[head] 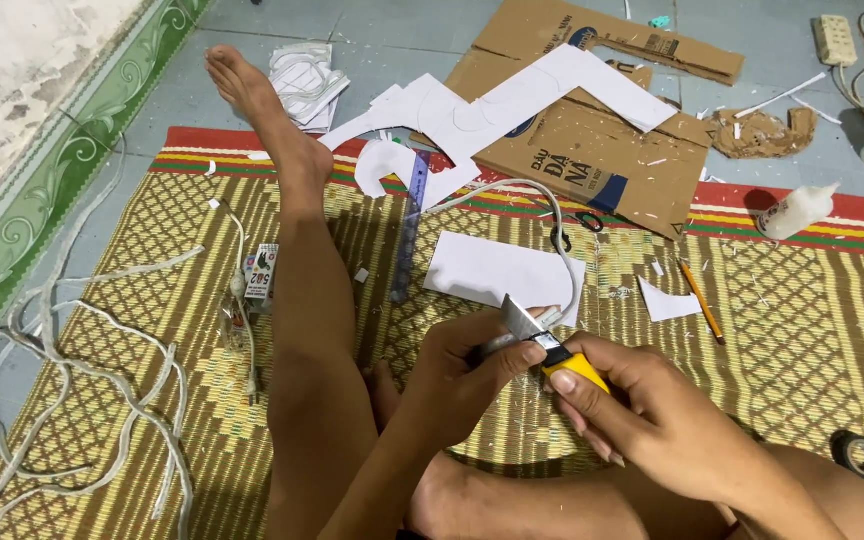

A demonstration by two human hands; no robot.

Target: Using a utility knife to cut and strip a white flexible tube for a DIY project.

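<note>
From the head camera, the person sits on a woven mat [102, 300] with one leg stretched toward eleven o'clock. Just below centre, the right hand [642, 410] is wrapped around the yellow handle of a utility knife [552, 350], fingers closed tight on it, blade extended toward ten o'clock. The left hand [462, 365] meets it from nine o'clock, thumb and forefinger pinched together on a white cord [512, 190] right beside the blade; that cord arcs up toward twelve o'clock and over a white sheet [482, 268].

The cord looks light, soft and floppy, so it probably needs pinching close to the cut or it will roll away. The knife seems stiff and light, best gripped by the handle, well back from the thin, sharp blade.

Around them: a blue ruler [410, 225] at eleven o'clock, cardboard [602, 150] at twelve, a pencil [700, 298] and glue bottle [797, 210] toward two, loose cords [82, 400] at nine.
</note>
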